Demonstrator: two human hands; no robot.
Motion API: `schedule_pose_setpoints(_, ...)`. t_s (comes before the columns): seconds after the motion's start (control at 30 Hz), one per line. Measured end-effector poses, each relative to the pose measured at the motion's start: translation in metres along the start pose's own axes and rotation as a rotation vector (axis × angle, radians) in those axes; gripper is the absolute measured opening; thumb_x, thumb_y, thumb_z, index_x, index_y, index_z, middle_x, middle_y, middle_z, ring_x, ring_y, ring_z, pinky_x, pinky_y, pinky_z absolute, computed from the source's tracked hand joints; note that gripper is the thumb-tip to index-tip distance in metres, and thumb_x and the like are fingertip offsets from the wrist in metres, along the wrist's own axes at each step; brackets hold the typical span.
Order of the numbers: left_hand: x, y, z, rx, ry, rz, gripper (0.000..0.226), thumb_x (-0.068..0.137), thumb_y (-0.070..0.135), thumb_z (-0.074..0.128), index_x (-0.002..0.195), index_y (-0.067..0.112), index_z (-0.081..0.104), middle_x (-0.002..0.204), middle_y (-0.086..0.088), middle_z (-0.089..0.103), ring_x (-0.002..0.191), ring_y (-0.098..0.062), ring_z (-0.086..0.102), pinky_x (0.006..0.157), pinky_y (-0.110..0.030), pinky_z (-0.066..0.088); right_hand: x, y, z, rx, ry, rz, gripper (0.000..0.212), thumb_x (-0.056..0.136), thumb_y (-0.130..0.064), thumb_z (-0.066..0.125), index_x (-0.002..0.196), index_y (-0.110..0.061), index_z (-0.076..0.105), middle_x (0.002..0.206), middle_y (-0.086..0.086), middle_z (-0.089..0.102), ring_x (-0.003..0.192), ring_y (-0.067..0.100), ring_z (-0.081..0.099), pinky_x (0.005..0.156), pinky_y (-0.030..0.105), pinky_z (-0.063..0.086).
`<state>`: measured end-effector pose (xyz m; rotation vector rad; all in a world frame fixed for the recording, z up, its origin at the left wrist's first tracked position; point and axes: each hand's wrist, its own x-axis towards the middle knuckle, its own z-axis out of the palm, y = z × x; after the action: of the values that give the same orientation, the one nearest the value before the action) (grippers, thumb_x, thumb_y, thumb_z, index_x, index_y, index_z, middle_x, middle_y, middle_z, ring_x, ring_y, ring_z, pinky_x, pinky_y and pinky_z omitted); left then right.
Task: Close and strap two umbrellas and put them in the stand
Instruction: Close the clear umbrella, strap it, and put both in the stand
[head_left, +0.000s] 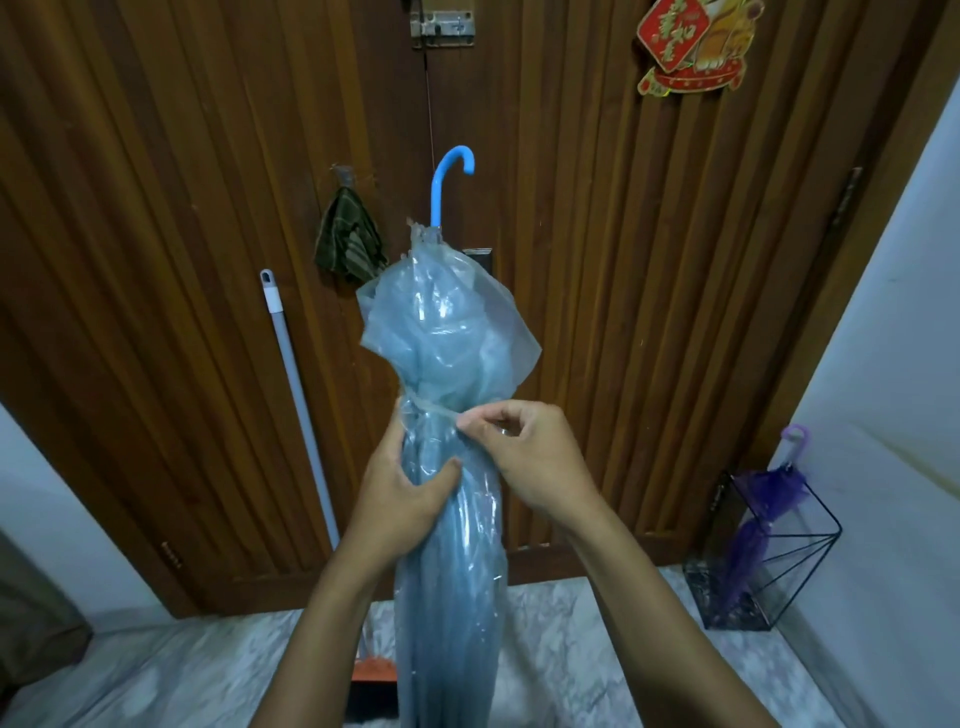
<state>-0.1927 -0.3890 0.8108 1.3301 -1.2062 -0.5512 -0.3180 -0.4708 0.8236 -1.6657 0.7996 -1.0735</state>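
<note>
The step in hand appears to be strapping the second umbrella. Nearest the camera, the left hand (410, 493) grips the furled blue umbrella (447, 332) around its middle, with the thumb (447, 467) pressed across the front and the other fingers curled out of sight behind. Just above it, the right hand (524, 457) pinches the free end of the strap (426, 408) between thumb and fingertips (478, 423). The rest of that hand is bunched close to the canopy.

The strap runs as a thin band around the folds, directly above the left hand. It cinches them there, and the plastic balloons loosely higher up. The umbrella stands nearly upright between the forearms with its blue hooked handle (452, 176) at the top. Its lower end is cut off by the frame.

The next move probably calls for drawing the strap snug and fastening it. Whether it has a snap or a patch cannot be told.

Farther off to the right, a purple umbrella (769, 499) already sits in the wire stand (698, 584) on the floor (571, 649). The stand is well apart from the hands. Behind everything is the wooden door (597, 260).
</note>
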Motion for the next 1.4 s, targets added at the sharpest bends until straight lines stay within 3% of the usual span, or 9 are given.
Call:
schedule_pose_setpoints(0.3,0.001,-0.001,-0.013,-0.494,0.013,-0.166,0.061,0.085,-0.005,0.063,0.130,0.035,0.053,0.109,-0.003,0.073,0.084,-0.021,0.073,0.062,-0.030,0.058,0.003,-0.009,-0.016,0.187,-0.144,0.068,0.012,0.091,-0.021,0.070,0.088,-0.011,0.074,0.090,0.004,0.078,0.065,0.015,0.073,0.049,0.028,0.058)
schedule_pose_setpoints(0.47,0.004,-0.001,-0.012,-0.716,-0.035,-0.216,0.062,0.067,0.002,0.059,0.123,0.030,0.053,0.106,-0.017,0.067,0.074,-0.030,0.069,0.059,-0.041,0.057,0.005,-0.002,-0.004,0.333,-0.168,0.190,0.024,0.082,-0.037,0.074,0.088,-0.013,0.071,0.090,0.005,0.076,0.083,0.017,0.072,0.076,0.039,0.061)
schedule_pose_setpoints(0.67,0.008,-0.002,-0.012,-0.353,0.083,-0.237,0.038,0.062,0.020,0.066,0.097,0.029,0.057,0.114,-0.014,0.058,0.091,-0.031,0.065,0.078,-0.049,0.055,0.001,-0.008,0.001,0.372,-0.084,0.186,0.011,0.093,-0.020,0.067,0.095,-0.009,0.067,0.078,0.003,0.075,0.067,0.010,0.071,0.054,0.027,0.058)
schedule_pose_setpoints(0.73,0.009,0.000,-0.017,-0.132,0.111,-0.217,0.033,0.060,0.031,0.067,0.093,0.032,0.064,0.121,-0.009,0.055,0.105,-0.024,0.063,0.086,-0.042,0.056,0.000,-0.008,0.001,0.343,-0.049,0.156,0.008,0.091,-0.019,0.070,0.093,-0.010,0.069,0.089,0.007,0.075,0.076,0.011,0.072,0.061,0.026,0.059)
schedule_pose_setpoints(0.8,0.007,0.001,-0.015,-0.087,0.091,-0.183,0.026,0.076,0.025,0.066,0.101,0.028,0.064,0.111,-0.007,0.066,0.089,-0.013,0.070,0.070,-0.027,0.058,-0.002,-0.008,0.004,0.303,-0.005,0.136,0.007,0.089,-0.020,0.072,0.089,-0.013,0.072,0.093,0.004,0.075,0.078,0.009,0.071,0.060,0.021,0.057)
schedule_pose_setpoints(0.9,0.001,0.003,-0.008,-0.048,0.128,-0.135,0.043,0.091,0.011,0.058,0.126,0.032,0.044,0.104,0.008,0.068,0.076,-0.006,0.072,0.064,-0.024,0.057,-0.003,-0.008,0.008,0.201,0.101,0.109,0.011,0.087,-0.026,0.075,0.087,-0.015,0.075,0.091,-0.004,0.076,0.075,0.011,0.072,0.047,0.015,0.051)
schedule_pose_setpoints(1.0,-0.007,0.005,-0.006,-0.095,0.069,-0.097,0.054,0.086,0.020,0.064,0.123,0.042,0.031,0.110,0.004,0.066,0.083,-0.016,0.073,0.071,-0.037,0.059,-0.003,-0.005,0.013,0.162,0.187,0.052,0.011,0.086,-0.025,0.076,0.086,-0.015,0.077,0.089,-0.007,0.077,0.083,0.003,0.072,0.062,0.011,0.052)
schedule_pose_setpoints(1.13,-0.008,0.006,-0.008,0.168,-0.016,-0.017,0.066,0.081,0.029,0.075,0.127,0.040,0.029,0.118,0.011,0.057,0.096,-0.007,0.067,0.074,-0.020,0.056,-0.006,-0.007,0.015,0.110,0.176,0.009,0.007,0.088,-0.024,0.073,0.086,-0.017,0.076,0.088,-0.007,0.076,0.082,0.001,0.071,0.066,0.011,0.052)
schedule_pose_setpoints(1.4,-0.005,-0.002,-0.013,-0.196,0.028,-0.100,0.058,0.085,-0.003,0.067,0.125,0.026,0.036,0.095,-0.011,0.073,0.076,-0.022,0.073,0.066,-0.036,0.060,-0.003,-0.008,0.008,0.084,-0.108,-0.035,0.012,0.093,-0.019,0.067,0.089,-0.029,0.073,0.091,-0.009,0.076,0.089,0.006,0.073,0.077,0.025,0.060)
